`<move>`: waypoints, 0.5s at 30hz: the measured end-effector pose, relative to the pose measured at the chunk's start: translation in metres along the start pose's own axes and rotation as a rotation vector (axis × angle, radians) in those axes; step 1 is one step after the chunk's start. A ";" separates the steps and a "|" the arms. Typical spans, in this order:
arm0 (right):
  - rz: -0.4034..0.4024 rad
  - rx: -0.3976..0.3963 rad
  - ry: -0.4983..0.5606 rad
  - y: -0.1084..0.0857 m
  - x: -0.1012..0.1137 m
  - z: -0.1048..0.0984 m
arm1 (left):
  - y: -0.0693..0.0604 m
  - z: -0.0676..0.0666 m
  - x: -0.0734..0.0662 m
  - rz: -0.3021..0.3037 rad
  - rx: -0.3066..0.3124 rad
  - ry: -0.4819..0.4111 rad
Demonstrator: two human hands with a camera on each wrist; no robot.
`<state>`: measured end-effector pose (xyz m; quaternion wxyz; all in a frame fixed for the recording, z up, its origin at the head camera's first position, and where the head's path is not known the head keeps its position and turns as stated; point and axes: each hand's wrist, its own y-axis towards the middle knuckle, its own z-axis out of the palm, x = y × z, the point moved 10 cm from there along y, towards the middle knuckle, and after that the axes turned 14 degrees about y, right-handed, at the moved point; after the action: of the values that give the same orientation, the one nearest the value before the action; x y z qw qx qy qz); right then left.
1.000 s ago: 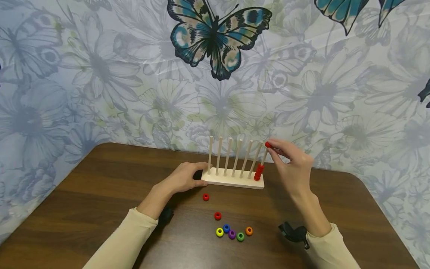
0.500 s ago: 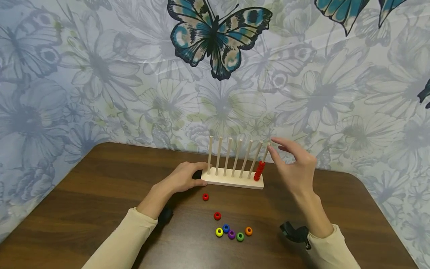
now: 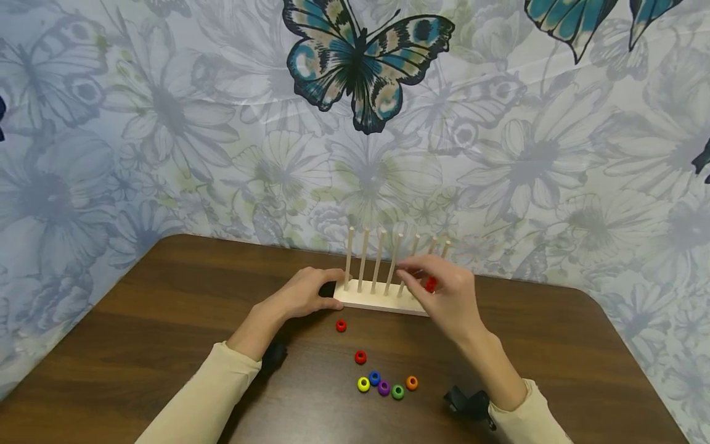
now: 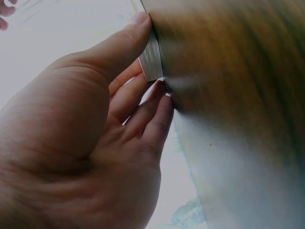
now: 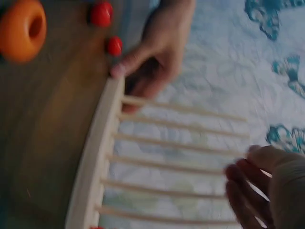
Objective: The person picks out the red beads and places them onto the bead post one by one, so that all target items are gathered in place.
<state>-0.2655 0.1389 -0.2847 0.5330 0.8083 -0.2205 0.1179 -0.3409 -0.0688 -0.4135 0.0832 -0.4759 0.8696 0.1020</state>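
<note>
In the head view, the left hand (image 3: 302, 293) pinches the left end of a pale, flat-based wooden peg rack (image 3: 371, 298) far on the dark, wood-grained surface (image 3: 166, 320). Beside its slim round pegs (image 3: 363, 259) hangs the right hand (image 3: 448, 296), grip narrow, partly hiding stacked red beads (image 3: 431, 283). Loose ring-shaped beads (image 3: 397, 391) in six colours lie nearer.

The left wrist view shows a thumb against the squared base edge, fingers opposite.

In the right wrist view, slightly parted fingertips sit near the peg tips; the orange bead (image 5: 14, 31) looks thick and glossy.
</note>
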 end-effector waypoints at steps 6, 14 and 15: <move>0.141 0.257 0.084 -0.013 -0.007 0.051 | 0.001 0.000 0.000 -0.008 0.004 -0.011; 0.270 0.478 0.137 -0.027 -0.017 0.098 | 0.000 0.002 0.003 -0.015 0.007 -0.020; 0.273 0.489 0.140 -0.028 -0.017 0.101 | 0.000 0.002 0.003 -0.015 0.008 -0.020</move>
<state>-0.2713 0.0599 -0.3559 0.3154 0.8655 -0.2550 0.2940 -0.3425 -0.0710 -0.4167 0.0943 -0.4810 0.8656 0.1027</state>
